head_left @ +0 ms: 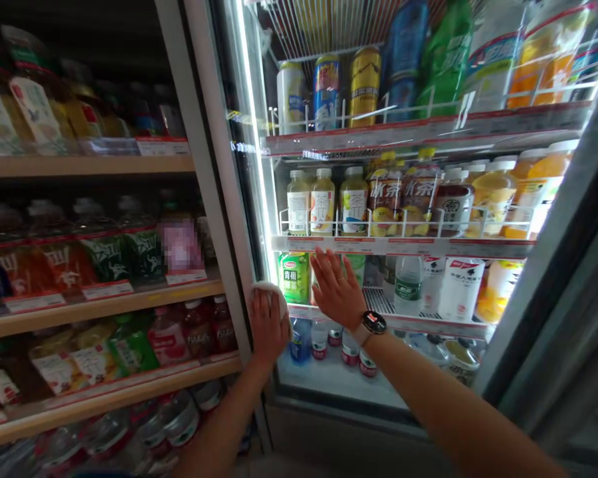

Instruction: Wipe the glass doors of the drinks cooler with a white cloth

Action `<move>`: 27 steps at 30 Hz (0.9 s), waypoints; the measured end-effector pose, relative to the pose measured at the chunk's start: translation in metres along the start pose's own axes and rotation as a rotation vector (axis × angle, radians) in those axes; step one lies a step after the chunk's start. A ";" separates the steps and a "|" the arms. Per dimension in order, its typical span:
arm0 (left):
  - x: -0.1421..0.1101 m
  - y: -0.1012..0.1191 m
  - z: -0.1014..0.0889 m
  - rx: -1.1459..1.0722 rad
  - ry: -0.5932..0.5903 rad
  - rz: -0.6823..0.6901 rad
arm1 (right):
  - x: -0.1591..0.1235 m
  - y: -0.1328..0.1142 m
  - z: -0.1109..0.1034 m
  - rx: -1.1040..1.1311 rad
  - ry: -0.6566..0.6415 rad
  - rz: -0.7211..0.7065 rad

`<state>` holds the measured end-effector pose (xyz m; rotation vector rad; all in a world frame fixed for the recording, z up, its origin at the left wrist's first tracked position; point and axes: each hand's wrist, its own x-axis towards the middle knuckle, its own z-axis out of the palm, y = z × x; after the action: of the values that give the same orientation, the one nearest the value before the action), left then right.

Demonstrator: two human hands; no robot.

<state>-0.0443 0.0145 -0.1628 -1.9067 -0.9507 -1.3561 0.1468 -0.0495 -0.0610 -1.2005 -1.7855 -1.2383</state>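
My left hand [269, 326] presses a folded white cloth [274, 288] against the left edge of the glass fridge door. Most of the cloth is hidden under my fingers. To its right, my right hand [336, 291] is open and flat, its fingers pointing up, resting against the door glass [299, 388] just below the shelf with tea bottles. A smartwatch [373, 322] is on my right wrist and a ring shows on one finger. Behind the glass, a green drink carton [294, 277] shows between my hands.
Left of the fridge stand wooden shelves [169, 299] of bottled drinks, beside a grey upright frame [199, 133]. Inside the fridge, wire-fronted shelves hold cans, tea bottles [323, 202] and a clear water bottle [407, 285]. The door's dark right frame [533, 265] slants at the right.
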 end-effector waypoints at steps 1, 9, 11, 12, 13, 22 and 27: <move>0.025 0.000 -0.006 -0.022 -0.001 0.016 | -0.001 0.000 0.000 0.015 -0.007 0.003; 0.186 0.039 -0.021 -0.110 0.002 0.131 | -0.004 0.003 0.003 0.115 -0.042 0.011; 0.186 0.046 -0.018 -0.101 0.033 0.123 | -0.002 0.001 0.002 0.116 -0.024 0.008; 0.182 0.046 -0.017 -0.099 0.048 0.125 | -0.002 0.001 0.000 0.111 -0.018 0.011; 0.176 0.045 -0.016 -0.099 0.058 0.135 | -0.002 0.000 -0.004 0.107 -0.019 0.009; 0.107 0.023 -0.001 -0.065 0.090 0.210 | -0.040 0.071 -0.057 -0.026 0.010 -0.032; 0.047 0.022 0.012 -0.046 0.139 0.254 | -0.050 0.107 -0.059 -0.120 0.025 0.021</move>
<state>-0.0089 0.0218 -0.1228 -1.8673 -0.5917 -1.3470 0.2651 -0.1060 -0.0475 -1.2613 -1.6976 -1.3585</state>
